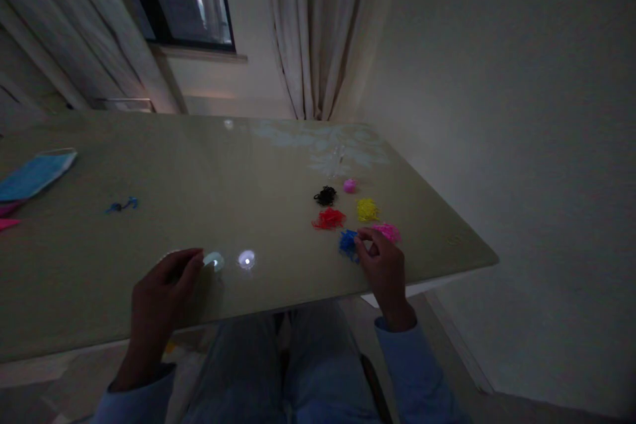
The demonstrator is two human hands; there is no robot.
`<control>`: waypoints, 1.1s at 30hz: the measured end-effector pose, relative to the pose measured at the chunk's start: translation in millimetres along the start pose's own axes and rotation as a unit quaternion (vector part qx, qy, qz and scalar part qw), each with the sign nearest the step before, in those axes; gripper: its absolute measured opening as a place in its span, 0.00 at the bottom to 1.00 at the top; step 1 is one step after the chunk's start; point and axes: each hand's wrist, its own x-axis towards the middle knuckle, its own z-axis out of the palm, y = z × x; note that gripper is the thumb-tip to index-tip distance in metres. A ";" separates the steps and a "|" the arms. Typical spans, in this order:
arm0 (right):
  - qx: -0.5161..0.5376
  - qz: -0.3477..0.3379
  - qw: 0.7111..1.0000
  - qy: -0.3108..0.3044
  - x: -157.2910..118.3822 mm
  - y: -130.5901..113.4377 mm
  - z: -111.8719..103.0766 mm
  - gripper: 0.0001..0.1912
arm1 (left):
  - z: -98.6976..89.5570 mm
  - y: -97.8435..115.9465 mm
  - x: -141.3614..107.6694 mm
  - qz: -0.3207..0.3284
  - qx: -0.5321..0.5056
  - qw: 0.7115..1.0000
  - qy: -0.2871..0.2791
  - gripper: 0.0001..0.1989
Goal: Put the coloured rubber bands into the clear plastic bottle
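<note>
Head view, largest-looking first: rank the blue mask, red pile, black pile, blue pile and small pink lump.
1. Blue mask, though the frame edge crops it
2. Red pile
3. Black pile
4. Pink lump
Unranked: blue pile, partly covered by the right hand.

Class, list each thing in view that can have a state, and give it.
Left hand: fingertips drawn together; contents unclear.
Right hand: fingertips at the blue pile; hold unclear.
Blue pile: loosely heaped.
Black pile: loosely heaped.
Red pile: loosely heaped.
Yellow pile: loosely heaped.
Pink pile: partly hidden by right hand.
Blue face mask: lying flat, partly out of frame.
Curtains: hanging in folds.
</note>
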 end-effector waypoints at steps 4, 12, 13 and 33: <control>-0.027 -0.013 1.000 -0.008 -3.1 5.1 0.8 0.11 | -0.1 3.1 -1.1 -0.008 0.002 1.000 -0.003 0.16; -0.058 -0.031 0.998 -0.014 -7.2 16.5 -0.4 0.11 | -1.0 7.2 -0.8 -0.026 0.013 1.000 -0.004 0.18; -0.058 -0.034 0.998 -0.014 -7.4 17.4 -0.9 0.11 | -1.0 7.1 -0.9 -0.024 0.015 1.000 -0.005 0.19; 0.080 -0.146 0.958 -0.234 -17.6 -89.5 92.9 0.11 | 2.5 -4.8 24.1 0.032 -0.042 0.993 -0.109 0.20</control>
